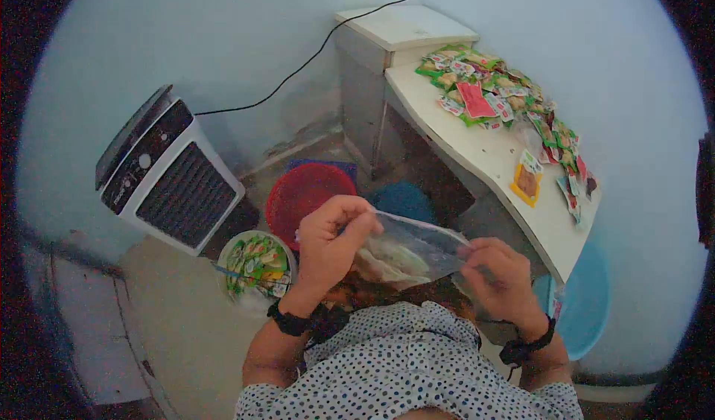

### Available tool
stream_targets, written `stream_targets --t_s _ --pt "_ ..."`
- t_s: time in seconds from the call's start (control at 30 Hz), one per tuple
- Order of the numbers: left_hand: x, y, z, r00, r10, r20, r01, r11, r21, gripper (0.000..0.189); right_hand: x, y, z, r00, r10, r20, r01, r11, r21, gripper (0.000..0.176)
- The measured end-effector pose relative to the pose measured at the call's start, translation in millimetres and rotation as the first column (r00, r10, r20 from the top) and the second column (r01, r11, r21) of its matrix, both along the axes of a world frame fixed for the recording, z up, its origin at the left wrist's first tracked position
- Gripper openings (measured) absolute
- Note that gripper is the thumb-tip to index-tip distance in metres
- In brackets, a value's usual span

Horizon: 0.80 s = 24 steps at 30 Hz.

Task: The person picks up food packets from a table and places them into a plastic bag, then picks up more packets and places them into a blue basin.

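Note:
A clear plastic bag (430, 243) is stretched between my two hands, in front of my lap. Pale, flattish pieces show inside its lower part; their kind is hard to make out. My left hand (333, 243) pinches the bag's upper left corner between thumb and fingers. At the right end of its top edge, my right hand (500, 277) grips the film, fingers bent inward. Both wrists wear dark bands.
Many small colourful packets (514, 100) lie piled on the white desk (477, 148), with a yellow-edged packet (526, 182) apart. A bucket of packets (257, 263), a red basin (309, 196), a blue tub (402, 200), an air cooler (190, 196) and a light-blue basin (585, 301) stand around me.

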State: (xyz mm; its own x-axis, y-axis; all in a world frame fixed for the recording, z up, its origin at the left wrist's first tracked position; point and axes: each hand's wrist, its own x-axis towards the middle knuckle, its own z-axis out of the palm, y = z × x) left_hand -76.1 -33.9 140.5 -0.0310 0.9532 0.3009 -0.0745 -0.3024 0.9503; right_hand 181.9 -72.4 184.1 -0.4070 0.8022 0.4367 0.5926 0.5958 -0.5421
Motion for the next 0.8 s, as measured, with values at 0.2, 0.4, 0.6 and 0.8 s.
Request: stream_targets --t_s 0.2,0.4,0.6,0.8 --pt "-16 -29 6 0.998 0.026 -0.064 -0.027 0.999 -0.018 0.013 -9 2 17 0.998 0.024 -0.052 -0.023 1.0 0.005 0.006" --pt "-20 -37 -9 0.983 0.088 -0.159 -0.097 0.994 -0.048 0.008 -8 6 -12 0.98 0.015 -0.199 -0.049 0.985 -0.164 0.011" --pt "-13 -42 1 0.897 0.29 -0.334 -0.229 0.951 0.209 0.009 -1 2 -21 0.97 -0.171 -0.171 0.163 0.985 -0.061 0.021" --pt "-20 -62 30 0.844 0.39 -0.369 -0.176 0.85 0.496 0.013 1 -11 -18 0.816 -0.188 -0.547 0.029 0.958 -0.287 0.025"
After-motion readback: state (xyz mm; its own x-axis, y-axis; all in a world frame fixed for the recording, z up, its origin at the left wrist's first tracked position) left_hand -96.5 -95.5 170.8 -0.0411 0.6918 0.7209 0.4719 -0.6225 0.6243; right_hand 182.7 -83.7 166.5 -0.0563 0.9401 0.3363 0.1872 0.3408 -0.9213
